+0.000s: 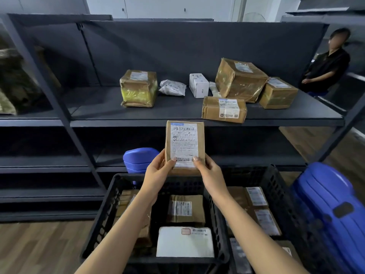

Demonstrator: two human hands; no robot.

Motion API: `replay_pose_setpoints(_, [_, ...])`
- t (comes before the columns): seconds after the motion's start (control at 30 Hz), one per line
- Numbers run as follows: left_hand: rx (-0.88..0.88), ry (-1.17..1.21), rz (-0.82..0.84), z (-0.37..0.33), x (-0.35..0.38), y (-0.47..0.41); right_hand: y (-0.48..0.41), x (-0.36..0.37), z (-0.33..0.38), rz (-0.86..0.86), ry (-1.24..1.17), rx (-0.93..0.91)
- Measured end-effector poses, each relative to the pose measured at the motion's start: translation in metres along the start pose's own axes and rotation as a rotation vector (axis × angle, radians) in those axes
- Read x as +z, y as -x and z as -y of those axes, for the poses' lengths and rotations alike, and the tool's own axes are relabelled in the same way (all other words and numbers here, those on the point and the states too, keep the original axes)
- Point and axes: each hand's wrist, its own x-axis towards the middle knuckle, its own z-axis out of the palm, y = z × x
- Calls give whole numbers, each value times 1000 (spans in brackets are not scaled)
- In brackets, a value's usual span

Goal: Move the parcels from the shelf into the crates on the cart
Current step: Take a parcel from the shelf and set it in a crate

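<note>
A flat brown cardboard parcel with a white shipping label (184, 145) is held upright, pinched at its lower corners by the left hand (158, 172) and the right hand (210, 172), thumbs pressed on the label and fingers wrapped behind. Below the fingers a black perforated plastic crate (106, 214) is seen, parcels lying inside. Beyond the fingertips, a large brown taped box (240, 80) is left on the dark grey metal shelf (94, 107).

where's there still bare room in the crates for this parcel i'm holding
The left crate has a bare dark strip along its far wall, behind the brown parcel, just below the held parcel. Its front is filled by the white parcel and its left side by a stack. The right crate looks crowded, parcels covering most of its floor.
</note>
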Motion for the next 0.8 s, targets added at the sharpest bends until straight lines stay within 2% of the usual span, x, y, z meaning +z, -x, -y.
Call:
replay_pose_setpoints(0.43, [-6, -76, 32, 9, -84, 7, 32, 83, 0, -91, 34, 33])
replay_pose_setpoints(0.8, [-79, -89, 38, 26, -95, 1, 26, 94, -16, -110, 83, 90])
